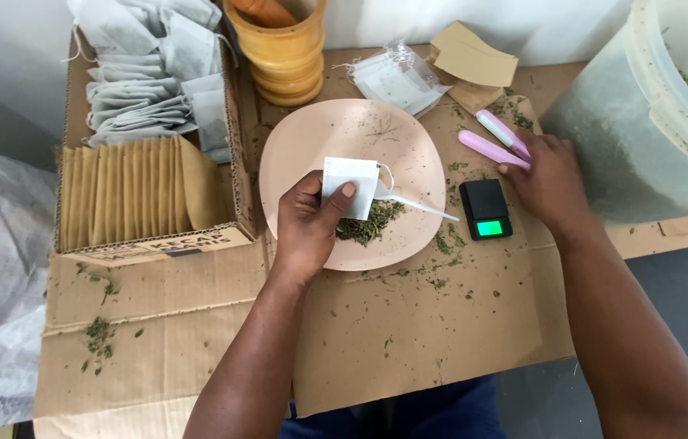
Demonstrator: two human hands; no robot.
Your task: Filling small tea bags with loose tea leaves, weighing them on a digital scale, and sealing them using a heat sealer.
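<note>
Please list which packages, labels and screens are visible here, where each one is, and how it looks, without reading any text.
Small black pocket scale: right of the pink round plate, by the right hand; glowing green screen.
Open brown cardboard box: left of the plate; printed label strip along its front edge.
Clear plastic packet of white bags: behind the plate.
Small white paper tea bag: pinched in the left hand over the plate.
</note>
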